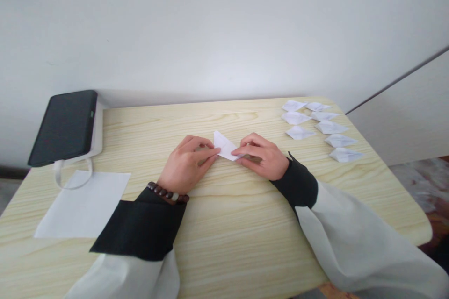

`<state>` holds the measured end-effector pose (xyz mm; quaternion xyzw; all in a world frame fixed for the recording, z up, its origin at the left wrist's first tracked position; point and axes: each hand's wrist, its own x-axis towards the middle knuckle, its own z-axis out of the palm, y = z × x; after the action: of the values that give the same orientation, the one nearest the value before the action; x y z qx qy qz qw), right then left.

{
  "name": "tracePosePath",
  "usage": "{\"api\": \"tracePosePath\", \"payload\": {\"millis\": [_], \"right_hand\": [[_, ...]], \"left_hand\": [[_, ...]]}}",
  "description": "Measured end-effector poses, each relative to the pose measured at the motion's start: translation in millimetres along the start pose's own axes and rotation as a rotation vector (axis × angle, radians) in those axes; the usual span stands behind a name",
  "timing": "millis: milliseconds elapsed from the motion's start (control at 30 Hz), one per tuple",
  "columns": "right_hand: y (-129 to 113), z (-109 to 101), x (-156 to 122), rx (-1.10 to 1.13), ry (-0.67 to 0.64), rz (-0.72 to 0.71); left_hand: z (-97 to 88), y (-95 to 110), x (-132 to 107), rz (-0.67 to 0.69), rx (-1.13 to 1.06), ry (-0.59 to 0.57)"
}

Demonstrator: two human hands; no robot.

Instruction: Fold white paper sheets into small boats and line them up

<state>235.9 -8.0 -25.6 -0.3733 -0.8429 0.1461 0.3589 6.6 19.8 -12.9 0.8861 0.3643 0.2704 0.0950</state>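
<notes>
A small piece of folded white paper [225,146], roughly triangular, is held between my two hands over the middle of the table. My left hand [187,161], with a dark beaded bracelet [168,193] at its wrist, pinches the paper's left side between thumb and fingers. On the right side, my right hand [261,153] grips the lower corner, its fingertips pressed on the paper. The fingers cover part of both edges, so the full folded shape does not show.
Several folded white paper pieces [300,132] lie in two columns at the table's back right. A white sheet [84,205] rests at the left, by a black-topped box-like device [65,126] with a white strap [59,175]. The wooden table [238,243] meets a white wall [224,32].
</notes>
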Motion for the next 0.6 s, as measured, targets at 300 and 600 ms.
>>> {"api": "tracePosePath", "payload": {"millis": [300, 600], "right_hand": [[0.1, -1.6, 1.2, -0.039, 0.052, 0.066], [2.4, -2.0, 1.6, -0.033, 0.004, 0.045]], "left_hand": [[-0.1, 15.1, -1.4, 0.091, 0.240, -0.149], [-2.5, 16.7, -3.0, 0.054, 0.220, -0.229]]}}
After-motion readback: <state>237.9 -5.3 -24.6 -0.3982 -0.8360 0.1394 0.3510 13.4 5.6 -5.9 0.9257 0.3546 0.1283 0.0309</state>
